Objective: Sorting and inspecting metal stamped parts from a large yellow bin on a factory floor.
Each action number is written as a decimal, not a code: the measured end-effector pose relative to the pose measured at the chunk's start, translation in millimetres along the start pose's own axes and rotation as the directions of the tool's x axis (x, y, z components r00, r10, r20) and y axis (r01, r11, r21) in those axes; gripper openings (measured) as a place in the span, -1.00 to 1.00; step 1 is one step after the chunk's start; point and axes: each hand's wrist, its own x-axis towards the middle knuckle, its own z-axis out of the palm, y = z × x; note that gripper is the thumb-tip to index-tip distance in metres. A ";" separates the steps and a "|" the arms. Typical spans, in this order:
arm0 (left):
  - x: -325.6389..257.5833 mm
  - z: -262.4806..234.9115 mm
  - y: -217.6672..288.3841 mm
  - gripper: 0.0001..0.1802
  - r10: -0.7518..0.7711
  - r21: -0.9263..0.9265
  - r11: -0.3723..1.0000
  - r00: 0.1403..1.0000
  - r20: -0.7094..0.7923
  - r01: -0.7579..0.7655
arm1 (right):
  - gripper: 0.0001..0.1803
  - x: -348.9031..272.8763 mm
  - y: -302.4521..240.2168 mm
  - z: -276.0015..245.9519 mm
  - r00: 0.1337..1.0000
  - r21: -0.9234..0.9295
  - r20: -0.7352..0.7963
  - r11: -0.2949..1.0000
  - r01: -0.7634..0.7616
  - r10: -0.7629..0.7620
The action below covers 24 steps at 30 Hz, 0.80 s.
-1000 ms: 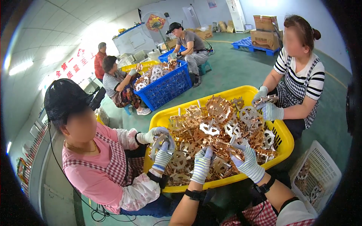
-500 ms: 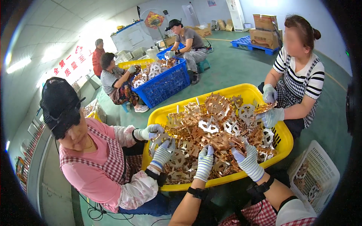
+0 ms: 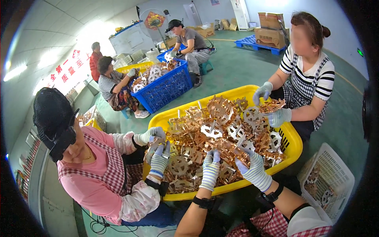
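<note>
A large yellow crate point(image 3: 294, 148) in front of me holds a heap of copper-coloured and silvery wheel-shaped metal parts point(image 3: 221, 130). My left hand point(image 3: 210, 169), in a striped knit glove, reaches into the near side of the heap and rests on the parts. My right hand point(image 3: 252, 168), gloved the same way, grips a copper-coloured part at the heap's near edge. A person in a pink checked apron on my left holds a part in gloved hands point(image 3: 156, 148). Across the crate, a person in a striped shirt holds another part point(image 3: 272, 106).
A white slotted basket point(image 3: 329, 179) with a few parts stands at my right. Behind, a blue crate point(image 3: 166, 87) full of parts has three more people seated around it. Cardboard boxes on a blue pallet point(image 3: 262, 41) sit at the far wall on the green floor.
Both my hands have shifted slightly within the near side of the heap. The person across has lifted a part higher over the crate's far corner.
</note>
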 end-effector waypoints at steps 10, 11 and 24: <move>-13.7 -2.9 11.5 -0.73 -0.248 -0.289 0.895 0.917 0.313 0.340 | -0.65 11.5 1.0 -7.2 0.885 0.490 0.239 0.737 -0.465 0.400; -14.5 2.5 12.0 -0.72 -0.120 -0.197 0.967 0.971 0.208 0.162 | -0.68 11.1 -1.0 -12.0 0.927 0.336 0.174 0.864 -0.374 0.334; -2.4 -12.5 13.8 -0.75 0.112 -0.134 0.984 0.993 -0.025 -0.114 | -0.65 12.2 73.1 -12.5 0.893 0.224 -0.017 0.872 -0.434 0.449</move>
